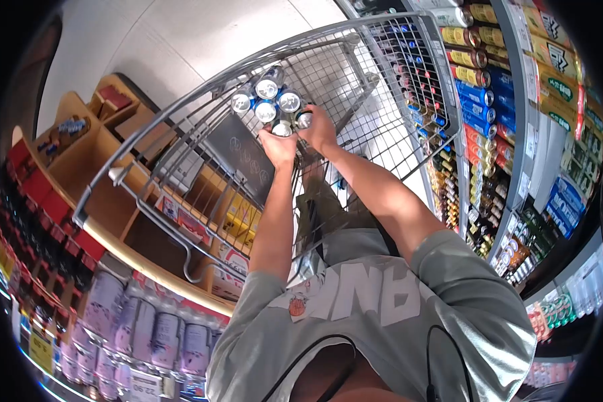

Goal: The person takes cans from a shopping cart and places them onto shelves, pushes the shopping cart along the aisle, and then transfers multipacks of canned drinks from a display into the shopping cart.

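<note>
Several drink cans (266, 111) with silver tops stand upright in a tight cluster inside the wire shopping cart (208, 87). Some have blue on their sides. My left hand (279, 145) is closed around the nearest can (283, 127), at the bottom of the cluster. Beside it, my right hand (319, 128) grips another can (305, 119) on the cluster's right side. Both cans are partly covered by my fingers. A dark flat panel (238, 151) with pale ring drawings lies in the cart, left of my hands.
Wooden display bins (107, 161) stand left of the cart. Shelves of stacked cans (476, 100) and bottles rise close on the right. Shrink-wrapped purple cans (134, 321) line the lower left. Pale floor tiles (174, 40) show beyond the cart.
</note>
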`<state>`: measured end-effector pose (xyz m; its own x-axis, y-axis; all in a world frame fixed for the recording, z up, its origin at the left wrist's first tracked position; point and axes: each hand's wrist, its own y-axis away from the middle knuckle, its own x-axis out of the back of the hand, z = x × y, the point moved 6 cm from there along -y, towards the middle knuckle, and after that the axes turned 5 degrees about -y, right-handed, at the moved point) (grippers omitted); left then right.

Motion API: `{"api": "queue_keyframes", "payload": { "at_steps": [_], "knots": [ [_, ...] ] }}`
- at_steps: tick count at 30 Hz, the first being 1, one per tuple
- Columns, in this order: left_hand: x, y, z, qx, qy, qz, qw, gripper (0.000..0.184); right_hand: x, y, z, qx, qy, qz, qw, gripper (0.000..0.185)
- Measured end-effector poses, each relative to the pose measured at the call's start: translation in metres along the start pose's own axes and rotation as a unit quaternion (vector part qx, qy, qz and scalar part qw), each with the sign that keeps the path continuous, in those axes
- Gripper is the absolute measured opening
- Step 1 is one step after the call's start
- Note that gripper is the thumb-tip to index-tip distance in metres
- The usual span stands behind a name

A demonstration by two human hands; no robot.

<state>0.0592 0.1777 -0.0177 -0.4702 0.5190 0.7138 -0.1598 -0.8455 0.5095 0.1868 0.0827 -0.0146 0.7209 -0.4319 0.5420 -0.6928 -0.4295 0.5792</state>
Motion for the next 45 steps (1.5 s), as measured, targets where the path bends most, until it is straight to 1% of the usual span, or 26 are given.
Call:
{"api": "queue_keyframes", "payload": {
  "at_steps": [3, 5, 7, 8, 9, 10, 11, 12, 13, 14, 16, 17, 20, 22, 24, 25, 27, 28, 30, 31, 33, 35, 36, 38, 40, 45],
  "knots": [
    [0.002, 0.009, -0.007, -0.008, 0.009, -0.001, 1.0, 0.07, 0.027, 0.005, -0.001, 0.02, -0.021, -0.005, 1.0, 0.067],
    [0.007, 0.026, -0.002, 0.009, -0.022, -0.047, 0.999, 0.071, 0.053, 0.016, 0.009, 0.03, -0.034, -0.003, 0.999, 0.069],
    [0.001, 0.038, -0.01, -0.062, -0.077, -0.056, 0.994, 0.073, 0.088, 0.033, 0.015, 0.026, -0.066, 0.006, 0.997, 0.069],
    [-0.002, 0.043, -0.013, -0.099, -0.077, -0.062, 0.99, 0.08, 0.106, 0.042, 0.017, 0.018, -0.093, -0.003, 0.995, 0.07],
    [-0.005, 0.049, -0.019, -0.068, -0.064, -0.124, 0.988, 0.079, 0.127, 0.053, 0.016, 0.016, -0.109, 0.003, 0.994, 0.07],
    [-0.005, 0.056, -0.021, -0.113, -0.061, -0.113, 0.985, 0.082, 0.147, 0.064, 0.015, 0.025, -0.111, 0.022, 0.993, 0.071],
    [-0.003, 0.066, -0.019, -0.125, -0.025, -0.128, 0.984, 0.081, 0.166, 0.075, 0.017, 0.036, -0.123, 0.044, 0.991, 0.071],
    [0.02, 0.09, 0.01, -0.111, -0.01, -0.141, 0.984, 0.08, 0.182, 0.085, 0.023, 0.046, -0.135, 0.065, 0.988, 0.071],
    [0.018, 0.095, 0.008, -0.137, 0.018, -0.146, 0.98, 0.079, 0.2, 0.097, 0.03, 0.087, -0.189, 0.096, 0.973, 0.071],
    [0.007, 0.096, -0.006, -0.114, 0.118, -0.175, 0.971, 0.076, 0.229, 0.122, 0.017, 0.104, -0.228, 0.111, 0.962, 0.066],
    [0.055, 0.151, 0.052, -0.099, 0.16, -0.18, 0.966, 0.072, 0.256, 0.142, 0.037, 0.195, -0.347, 0.131, 0.908, 0.063],
    [0.062, 0.162, 0.06, -0.107, 0.199, -0.171, 0.959, 0.071, 0.278, 0.164, 0.041, 0.166, -0.372, 0.115, 0.906, 0.065],
    [0.095, 0.207, 0.114, -0.12, 0.273, -0.163, 0.94, 0.07, 0.354, 0.253, 0.034, 0.251, -0.417, 0.165, 0.858, 0.069],
    [0.108, 0.236, 0.154, -0.181, 0.371, -0.19, 0.891, 0.07, 0.395, 0.299, 0.053, 0.239, -0.404, 0.22, 0.855, 0.069],
    [0.116, 0.267, 0.192, -0.186, 0.365, -0.242, 0.88, 0.072, 0.434, 0.344, 0.069, 0.221, -0.45, 0.206, 0.84, 0.068],
    [0.116, 0.278, 0.209, -0.224, 0.348, -0.241, 0.878, 0.073, 0.454, 0.361, 0.08, 0.238, -0.429, 0.229, 0.841, 0.068],
    [0.12, 0.326, 0.259, -0.254, 0.358, -0.327, 0.837, 0.062, 0.493, 0.394, 0.099, 0.244, -0.405, 0.239, 0.848, 0.069],
    [0.115, 0.341, 0.278, -0.264, 0.354, -0.379, 0.813, 0.057, 0.51, 0.409, 0.104, 0.23, -0.418, 0.227, 0.849, 0.069],
    [0.106, 0.381, 0.314, -0.264, 0.333, -0.428, 0.798, 0.05, 0.546, 0.428, 0.117, 0.222, -0.357, 0.271, 0.866, 0.068],
    [0.098, 0.396, 0.331, -0.29, 0.319, -0.444, 0.786, 0.055, 0.561, 0.442, 0.113, 0.204, -0.381, 0.269, 0.861, 0.067],
    [0.084, 0.425, 0.364, -0.357, 0.283, -0.431, 0.779, 0.068, 0.585, 0.451, 0.12, 0.206, -0.358, 0.295, 0.862, 0.068],
    [0.077, 0.46, 0.402, -0.453, 0.193, -0.434, 0.754, 0.068, 0.605, 0.444, 0.135, 0.215, -0.369, 0.299, 0.853, 0.065],
    [0.066, 0.469, 0.421, -0.495, 0.152, -0.441, 0.733, 0.067, 0.615, 0.456, 0.124, 0.185, -0.38, 0.299, 0.856, 0.065],
    [0.05, 0.49, 0.458, -0.55, 0.077, -0.438, 0.706, 0.067, 0.635, 0.449, 0.128, 0.23, -0.32, 0.335, 0.856, 0.065],
    [0.042, 0.516, 0.493, -0.589, -0.008, -0.442, 0.676, 0.067, 0.649, 0.438, 0.131, 0.234, -0.332, 0.331, 0.852, 0.066],
    [0.006, 0.537, 0.584, -0.742, -0.147, -0.383, 0.53, 0.074, 0.688, 0.398, 0.121, 0.243, -0.277, 0.383, 0.847, 0.065]
  ]
}}
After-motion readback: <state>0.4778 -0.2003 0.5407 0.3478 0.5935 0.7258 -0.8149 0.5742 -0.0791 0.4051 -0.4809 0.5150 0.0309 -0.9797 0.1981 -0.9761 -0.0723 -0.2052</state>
